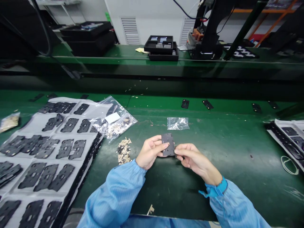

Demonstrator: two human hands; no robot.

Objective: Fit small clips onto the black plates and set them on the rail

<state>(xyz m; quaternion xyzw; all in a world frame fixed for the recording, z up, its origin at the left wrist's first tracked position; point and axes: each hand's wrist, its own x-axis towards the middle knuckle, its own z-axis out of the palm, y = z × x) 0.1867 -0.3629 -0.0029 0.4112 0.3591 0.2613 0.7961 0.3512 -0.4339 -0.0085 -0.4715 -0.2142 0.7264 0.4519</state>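
A flat black plastic plate (168,144) with small notches is held up over the green bench. My left hand (152,150) grips it from the left, the thumb lying across its face. At the plate's lower right edge, my right hand (193,157) is closed in a pinch; whatever lies between those fingertips is too small to make out. A blue strap circles the right wrist. Left of my hands lies a small heap of tan and black pieces (124,152). Just beyond the hands rests a small clear plastic bag (178,123).
At left, a pale sectioned tray (91,139) bears many black plates. A larger zip bag (118,118) overlaps its corner. Loose plates (185,104) lie toward the back. Another tray (275,126) and a pale loop (289,165) are at right. Black boxes (163,57) stand on the shelf.
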